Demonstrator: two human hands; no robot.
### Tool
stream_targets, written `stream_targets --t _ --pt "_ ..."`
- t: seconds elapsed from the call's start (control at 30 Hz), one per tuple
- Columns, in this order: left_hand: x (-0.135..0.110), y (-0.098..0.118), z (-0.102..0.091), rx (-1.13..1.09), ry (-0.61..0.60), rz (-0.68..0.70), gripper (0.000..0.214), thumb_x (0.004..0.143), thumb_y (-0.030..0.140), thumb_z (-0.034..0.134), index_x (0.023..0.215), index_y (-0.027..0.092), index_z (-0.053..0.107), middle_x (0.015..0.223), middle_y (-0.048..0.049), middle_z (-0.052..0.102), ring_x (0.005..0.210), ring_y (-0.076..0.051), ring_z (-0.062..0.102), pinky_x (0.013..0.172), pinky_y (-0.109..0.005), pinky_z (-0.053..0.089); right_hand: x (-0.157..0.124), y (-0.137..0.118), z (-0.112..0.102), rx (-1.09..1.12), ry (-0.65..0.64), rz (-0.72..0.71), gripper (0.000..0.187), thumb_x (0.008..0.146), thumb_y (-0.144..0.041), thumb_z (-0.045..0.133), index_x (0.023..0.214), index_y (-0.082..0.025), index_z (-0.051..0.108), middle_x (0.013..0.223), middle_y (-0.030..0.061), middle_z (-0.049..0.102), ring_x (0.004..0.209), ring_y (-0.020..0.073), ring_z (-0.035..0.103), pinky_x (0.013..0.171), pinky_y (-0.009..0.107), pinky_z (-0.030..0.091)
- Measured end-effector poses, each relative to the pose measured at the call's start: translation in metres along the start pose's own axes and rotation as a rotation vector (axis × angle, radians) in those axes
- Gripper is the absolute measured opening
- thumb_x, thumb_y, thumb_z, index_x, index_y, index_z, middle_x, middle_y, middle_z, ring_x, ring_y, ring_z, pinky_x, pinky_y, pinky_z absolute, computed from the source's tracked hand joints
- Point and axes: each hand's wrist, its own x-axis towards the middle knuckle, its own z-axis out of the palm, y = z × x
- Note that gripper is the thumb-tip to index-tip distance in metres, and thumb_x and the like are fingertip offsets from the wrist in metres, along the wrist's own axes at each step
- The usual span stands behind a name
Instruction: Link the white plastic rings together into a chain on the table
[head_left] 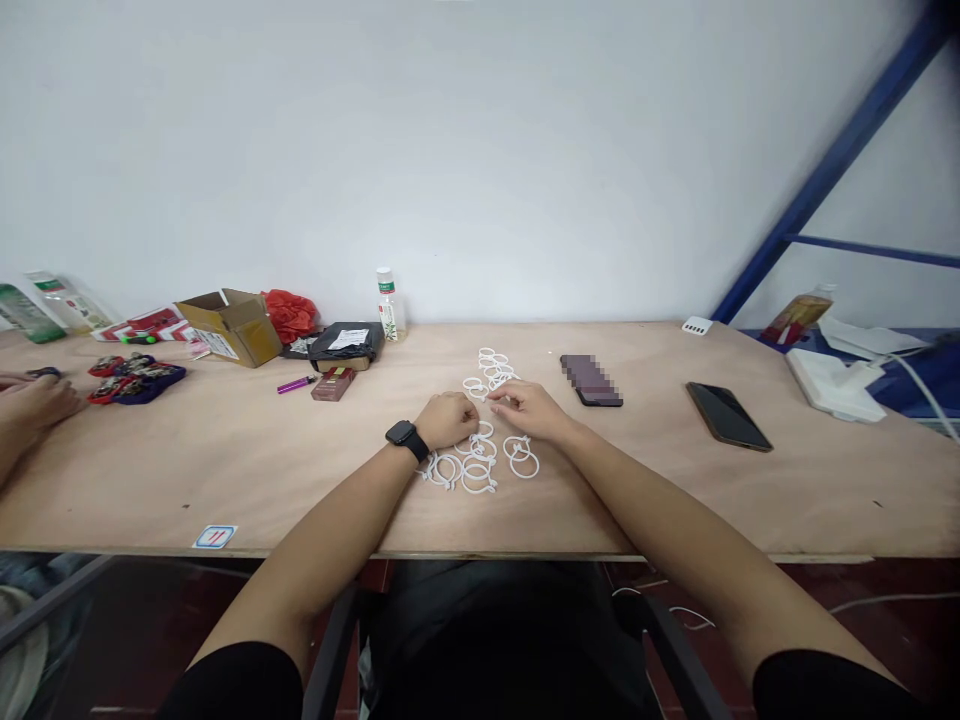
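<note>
My left hand (448, 420), with a black watch on its wrist, is curled closed above several white plastic rings (478, 470); whatever its fingers hold is hidden. Just to its right, my right hand (529, 408) pinches thumb and fingers together at the small tab of a white plastic ring (474, 386). The two hands' fingertips are close to each other. Beyond them lies another loose group of white rings (495, 366). Two overlapping rings (523, 457) rest on the table below my right hand. Each ring has a small tab on its rim.
On the wooden table (300, 500), two phones (592, 381) (727, 416) lie to the right. A bottle (388, 305), black package (346, 342), maroon box (333, 384), purple lighter (297, 384) and open carton (232, 328) stand left. Another person's hand (37, 405) is at far left.
</note>
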Motion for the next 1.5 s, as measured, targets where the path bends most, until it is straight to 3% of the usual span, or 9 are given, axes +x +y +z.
stream_targets --t 0.13,0.3,0.5,0.6,0.7,0.83,0.97,1.23,1.5 --pt "-0.001 0.002 -0.002 0.048 0.022 -0.088 0.013 0.079 0.025 0.058 0.074 0.019 0.068 0.085 -0.005 0.069 0.086 -0.021 0.063 0.084 -0.034 0.045 -0.002 -0.014 0.005 0.017 -0.14 -0.117 0.018 0.081 -0.023 0.065 0.098 -0.022 0.072 0.085 0.0017 0.071 0.068 0.0134 0.059 0.068 0.026 0.045" --pt "-0.001 0.006 -0.005 0.002 0.079 -0.172 0.014 0.082 0.027 0.056 0.077 0.019 0.067 0.09 -0.0048 0.07 0.087 -0.022 0.063 0.084 -0.036 0.043 -0.001 -0.015 0.008 0.015 -0.19 -0.148 0.024 0.081 -0.025 0.069 0.105 -0.024 0.07 0.094 0.0019 0.072 0.078 0.0153 0.063 0.072 0.026 0.045" --pt "0.0 0.004 -0.005 -0.097 0.096 -0.186 0.014 0.084 0.027 0.053 0.079 0.019 0.064 0.087 -0.0028 0.07 0.077 -0.018 0.062 0.073 -0.029 0.045 -0.001 -0.013 0.01 -0.013 -0.137 -0.201 0.021 0.088 -0.022 0.06 0.106 -0.023 0.07 0.094 0.0051 0.071 0.087 0.0183 0.063 0.078 0.031 0.049" --pt "0.0 0.002 -0.004 -0.142 0.178 -0.199 0.018 0.089 0.027 0.048 0.087 0.02 0.064 0.086 -0.0023 0.07 0.079 -0.018 0.062 0.071 -0.028 0.045 0.0 -0.012 0.011 -0.015 -0.081 -0.244 0.025 0.093 -0.019 0.05 0.107 -0.023 0.069 0.097 0.0069 0.068 0.091 0.0189 0.062 0.08 0.033 0.05" --pt "0.0 0.0 -0.005 -0.132 0.249 -0.216 0.019 0.089 0.023 0.046 0.091 0.021 0.065 0.087 -0.003 0.071 0.08 -0.018 0.063 0.073 -0.029 0.045 0.0 -0.011 0.01 -0.027 0.017 -0.198 0.027 0.094 -0.02 0.047 0.109 -0.023 0.068 0.099 0.0081 0.066 0.093 0.0199 0.061 0.081 0.035 0.051" --pt "-0.001 0.003 -0.007 -0.134 0.201 -0.116 0.013 0.085 0.023 0.051 0.087 0.019 0.064 0.082 -0.0018 0.07 0.074 -0.016 0.061 0.071 -0.028 0.044 0.001 -0.009 0.005 -0.01 0.129 -0.13 0.025 0.094 -0.022 0.049 0.111 -0.022 0.067 0.1 0.0089 0.067 0.094 0.0213 0.061 0.083 0.037 0.051" --pt "-0.001 0.01 -0.009 -0.061 0.164 0.0 0.025 0.093 0.034 0.046 0.081 0.018 0.061 0.079 -0.0032 0.068 0.074 -0.017 0.06 0.072 -0.028 0.042 0.0 -0.009 0.003 -0.016 0.06 -0.131 0.028 0.092 -0.023 0.053 0.116 -0.022 0.066 0.097 0.0081 0.069 0.089 0.0204 0.063 0.081 0.035 0.05" --pt "-0.002 0.015 -0.011 0.112 0.082 0.081 0.035 0.098 0.037 0.037 0.087 0.018 0.064 0.087 -0.0081 0.069 0.086 -0.021 0.061 0.084 -0.035 0.038 0.0 -0.009 0.005 -0.005 0.03 -0.131 0.021 0.093 -0.026 0.053 0.1 -0.024 0.072 0.096 0.0052 0.073 0.088 0.0189 0.066 0.08 0.032 0.049" --pt "-0.002 0.021 -0.011 0.138 0.142 0.091 0.036 0.098 0.036 0.038 0.085 0.017 0.065 0.088 -0.0099 0.07 0.088 -0.022 0.062 0.087 -0.039 0.034 0.0 -0.014 0.007 -0.047 0.077 -0.09 0.019 0.092 -0.021 0.051 0.096 -0.021 0.07 0.092 0.0051 0.073 0.085 0.0188 0.065 0.076 0.03 0.048"
